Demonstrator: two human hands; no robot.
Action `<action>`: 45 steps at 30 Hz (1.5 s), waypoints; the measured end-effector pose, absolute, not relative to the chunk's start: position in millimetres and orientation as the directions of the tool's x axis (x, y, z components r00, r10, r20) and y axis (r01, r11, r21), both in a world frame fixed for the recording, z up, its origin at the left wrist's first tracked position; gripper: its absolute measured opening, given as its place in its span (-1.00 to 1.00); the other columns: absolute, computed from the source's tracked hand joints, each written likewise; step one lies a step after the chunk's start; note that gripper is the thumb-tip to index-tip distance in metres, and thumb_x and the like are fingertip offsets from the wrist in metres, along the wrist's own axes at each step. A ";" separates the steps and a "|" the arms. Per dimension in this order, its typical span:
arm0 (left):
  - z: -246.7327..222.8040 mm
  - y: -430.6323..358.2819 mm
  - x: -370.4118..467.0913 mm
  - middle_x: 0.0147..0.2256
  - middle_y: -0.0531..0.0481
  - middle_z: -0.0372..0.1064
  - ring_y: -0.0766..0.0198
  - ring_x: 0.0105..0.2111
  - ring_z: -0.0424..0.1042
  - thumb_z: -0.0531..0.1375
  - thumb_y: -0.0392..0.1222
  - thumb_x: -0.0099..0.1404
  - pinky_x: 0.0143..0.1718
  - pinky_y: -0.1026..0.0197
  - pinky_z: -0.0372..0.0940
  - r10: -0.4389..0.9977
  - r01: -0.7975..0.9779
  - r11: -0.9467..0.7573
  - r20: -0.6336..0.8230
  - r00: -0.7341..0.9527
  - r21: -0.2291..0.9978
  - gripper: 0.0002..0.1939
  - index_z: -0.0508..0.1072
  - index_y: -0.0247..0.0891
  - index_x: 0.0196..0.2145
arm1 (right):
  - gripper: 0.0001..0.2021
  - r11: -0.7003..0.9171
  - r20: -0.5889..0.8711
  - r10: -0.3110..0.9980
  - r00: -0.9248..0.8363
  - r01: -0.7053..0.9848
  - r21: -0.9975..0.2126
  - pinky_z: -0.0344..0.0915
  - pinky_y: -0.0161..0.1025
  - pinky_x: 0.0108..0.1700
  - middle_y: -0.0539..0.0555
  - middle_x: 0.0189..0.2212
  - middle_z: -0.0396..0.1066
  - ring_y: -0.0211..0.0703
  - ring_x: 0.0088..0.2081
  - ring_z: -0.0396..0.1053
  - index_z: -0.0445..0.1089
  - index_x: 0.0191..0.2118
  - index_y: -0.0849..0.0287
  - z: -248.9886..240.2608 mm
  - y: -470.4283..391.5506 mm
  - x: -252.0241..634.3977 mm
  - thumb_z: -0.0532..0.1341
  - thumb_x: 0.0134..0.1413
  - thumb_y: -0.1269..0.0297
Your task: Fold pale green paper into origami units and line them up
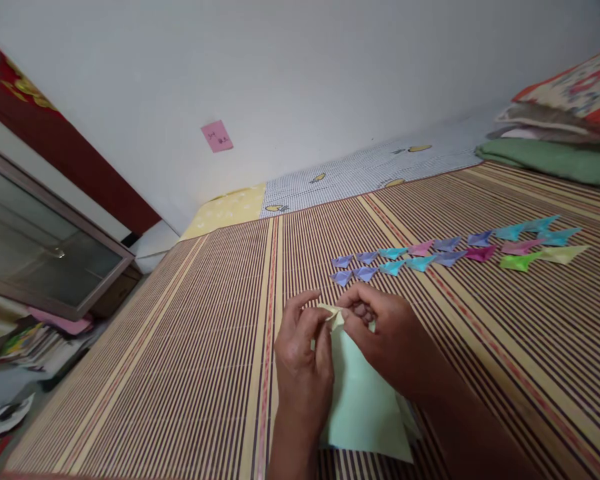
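Small pale yellow paper (336,319), partly folded, is sitting between the two hands, just above the top end of a light green sheet (367,407). Exact folds too small to tell. Left hand (303,340) is pinching the paper's left side, fingers partly curling, one finger arching above it. Right hand (387,327) is gripping the right side between thumb and index finger, other fingers curling in toward the palm. Green sheet is lying flat below the hands, the right forearm crossing near its right edge; a paler layer is peeking out along that edge.

Beyond the hands, folded paper pieces (420,264) are lying in slanting rows, running off to the right: purple, turquoise, pink, magenta, lime and pale yellow. All are resting on a striped mat (220,333). Past the mat's far edge, checked fabric (355,170) and yellow fabric (230,212) are running along the wall (360,73). Pink note (217,136) is sticking to the wall, writing unreadable. Far right, a floral pillow (585,90) is lying above green cloth (555,162). Left side: glass-fronted cabinet (40,233), with magazines (35,347) piling up near it.
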State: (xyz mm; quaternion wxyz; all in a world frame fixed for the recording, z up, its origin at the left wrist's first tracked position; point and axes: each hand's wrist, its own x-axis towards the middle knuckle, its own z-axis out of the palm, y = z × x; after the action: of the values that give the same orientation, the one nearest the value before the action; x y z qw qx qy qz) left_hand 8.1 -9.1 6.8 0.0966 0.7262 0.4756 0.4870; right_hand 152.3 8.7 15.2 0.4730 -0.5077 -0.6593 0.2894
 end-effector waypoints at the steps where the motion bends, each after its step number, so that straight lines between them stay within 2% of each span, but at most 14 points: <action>1: 6.4 -9.0 8.5 0.00 -0.05 0.37 0.20 0.03 0.43 0.13 -0.55 0.36 -0.04 0.13 0.37 0.778 0.594 -0.543 0.622 0.088 0.594 -0.72 0.45 -0.17 -0.22 | -0.89 0.317 0.334 0.942 -0.026 0.395 -0.862 0.19 -0.26 -0.42 -0.07 -0.57 0.37 -0.23 -0.51 0.32 0.34 -0.43 0.13 15.7 9.0 153.4 0.13 0.06 0.42; 9: 5.6 -8.6 5.5 0.02 -0.04 0.35 0.20 0.04 0.42 0.13 -0.56 0.37 -0.04 0.14 0.37 0.800 0.590 -0.526 0.593 0.096 0.613 -0.71 0.45 -0.16 -0.22 | -0.89 0.360 0.378 0.924 -0.054 0.450 -0.817 0.16 -0.27 -0.43 -0.09 -0.58 0.34 -0.25 -0.52 0.29 0.32 -0.45 0.13 14.1 9.2 159.5 0.14 0.07 0.40; 15: 6.0 -7.6 6.9 0.00 -0.05 0.36 0.20 0.01 0.43 0.12 -0.56 0.37 -0.06 0.13 0.38 0.809 0.589 -0.524 0.575 0.120 0.615 -0.71 0.46 -0.16 -0.22 | -0.89 0.329 0.321 0.943 -0.086 0.381 -0.864 0.18 -0.32 -0.46 -0.09 -0.60 0.36 -0.27 -0.54 0.30 0.38 -0.43 0.15 16.1 10.4 159.4 0.17 0.10 0.39; 19: 5.1 -6.2 6.1 -0.02 -0.05 0.37 0.19 -0.01 0.44 0.12 -0.55 0.38 -0.07 0.10 0.37 0.823 0.592 -0.503 0.559 0.105 0.630 -0.72 0.46 -0.17 -0.25 | -0.82 0.321 0.288 0.946 -0.151 0.286 -0.903 0.22 -0.33 -0.44 -0.06 -0.54 0.41 -0.26 -0.49 0.34 0.42 -0.39 0.15 21.6 10.2 162.8 0.19 0.23 0.25; 22: 5.7 -5.7 4.0 -0.05 -0.06 0.38 0.16 0.00 0.43 0.12 -0.51 0.39 -0.08 0.09 0.36 0.831 0.594 -0.478 0.552 0.066 0.647 -0.74 0.45 -0.17 -0.28 | -0.73 0.334 0.311 0.942 -0.128 0.240 -0.912 0.20 -0.32 -0.45 -0.07 -0.55 0.36 -0.27 -0.50 0.30 0.39 -0.40 0.14 22.8 11.9 167.7 0.13 0.32 0.16; 25: 8.0 -5.6 1.8 -0.07 -0.05 0.42 0.13 0.04 0.41 0.14 -0.49 0.39 -0.06 0.06 0.34 0.851 0.555 -0.454 0.524 0.039 0.697 -0.76 0.47 -0.16 -0.29 | -0.79 0.335 0.310 0.942 -0.131 0.268 -0.904 0.19 -0.31 -0.45 -0.09 -0.57 0.32 -0.26 -0.51 0.29 0.39 -0.38 0.15 19.4 15.4 170.2 0.13 0.30 0.25; 28: 9.7 -5.8 -0.9 -0.05 -0.04 0.45 0.11 0.05 0.41 0.18 -0.45 0.37 0.02 0.01 0.30 0.891 0.469 -0.403 0.454 0.005 0.786 -0.79 0.48 -0.16 -0.32 | -0.89 0.316 0.270 0.943 -0.193 0.273 -0.909 0.25 -0.31 -0.41 -0.05 -0.51 0.41 -0.24 -0.47 0.36 0.43 -0.34 0.16 15.9 17.6 169.0 0.17 0.19 0.37; 31: 9.2 -6.1 -4.2 -0.02 -0.05 0.45 0.10 0.04 0.42 0.20 -0.40 0.37 0.05 -0.02 0.29 0.914 0.400 -0.366 0.406 -0.017 0.840 -0.83 0.49 -0.17 -0.33 | -0.90 0.288 0.236 0.946 -0.223 0.238 -0.928 0.26 -0.31 -0.40 -0.04 -0.50 0.45 -0.23 -0.45 0.38 0.44 -0.36 0.17 15.8 17.8 167.1 0.18 0.16 0.40; 38: 8.7 -5.3 -7.1 -0.03 -0.07 0.47 0.09 0.07 0.41 0.20 -0.40 0.36 0.06 0.01 0.27 0.907 0.364 -0.390 0.421 -0.004 0.846 -0.82 0.52 -0.16 -0.32 | -0.92 0.235 0.206 0.936 -0.286 0.072 -0.969 0.27 -0.30 -0.35 -0.03 -0.49 0.45 -0.24 -0.42 0.39 0.46 -0.34 0.19 10.7 21.4 168.7 0.22 0.15 0.37; 45: 8.6 -3.4 -7.5 -0.03 -0.09 0.47 0.08 0.03 0.44 0.20 -0.38 0.36 0.04 0.00 0.32 0.920 0.327 -0.367 0.392 -0.010 0.871 -0.84 0.52 -0.18 -0.34 | -0.93 0.204 0.193 0.934 -0.301 0.005 -0.979 0.30 -0.30 -0.35 -0.04 -0.51 0.43 -0.26 -0.43 0.39 0.45 -0.34 0.21 7.8 23.3 166.7 0.22 0.14 0.40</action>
State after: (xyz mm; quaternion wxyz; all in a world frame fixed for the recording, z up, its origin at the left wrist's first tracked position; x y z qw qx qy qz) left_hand -7.5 -3.4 8.6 0.2852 0.6430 0.4847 0.5199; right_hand 166.7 23.3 7.8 0.4574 -0.3745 -0.6266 0.5078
